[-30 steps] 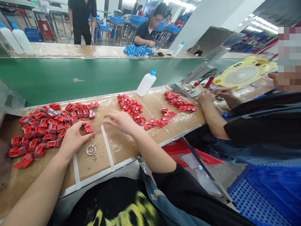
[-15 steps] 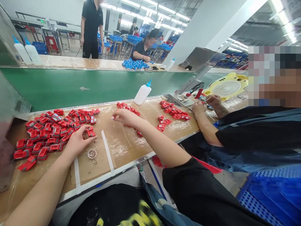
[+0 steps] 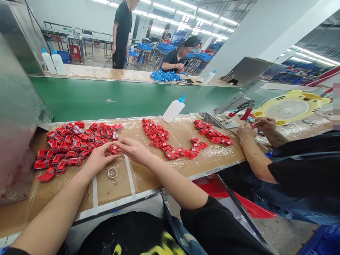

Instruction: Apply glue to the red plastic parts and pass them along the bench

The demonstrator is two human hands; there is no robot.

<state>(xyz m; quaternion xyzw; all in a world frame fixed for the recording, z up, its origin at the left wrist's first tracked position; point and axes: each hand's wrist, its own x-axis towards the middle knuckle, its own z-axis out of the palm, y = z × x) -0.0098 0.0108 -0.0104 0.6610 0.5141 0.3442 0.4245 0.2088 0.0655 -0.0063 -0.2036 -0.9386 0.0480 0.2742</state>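
My left hand (image 3: 97, 160) and my right hand (image 3: 134, 149) meet over a small red and grey plastic part (image 3: 114, 149) on the cardboard-covered bench (image 3: 159, 166). Both hands pinch that part between their fingertips. A large pile of the same red parts (image 3: 71, 145) lies just left of my left hand. A second pile of red parts (image 3: 159, 136) lies right of my right hand. A small round clear dish (image 3: 112, 172) sits on the bench just below my hands.
A white squeeze bottle with a blue tip (image 3: 174, 108) stands at the bench's far edge by the green conveyor belt (image 3: 119, 99). A co-worker's hands (image 3: 255, 128) work at the right beside more red parts (image 3: 212, 132) and a yellow fan (image 3: 290, 107). A metal housing (image 3: 18, 117) stands at left.
My right hand came back from over the middle pile toward my left hand and now pinches the same red part. The camera view shifted, moving everything to the right.
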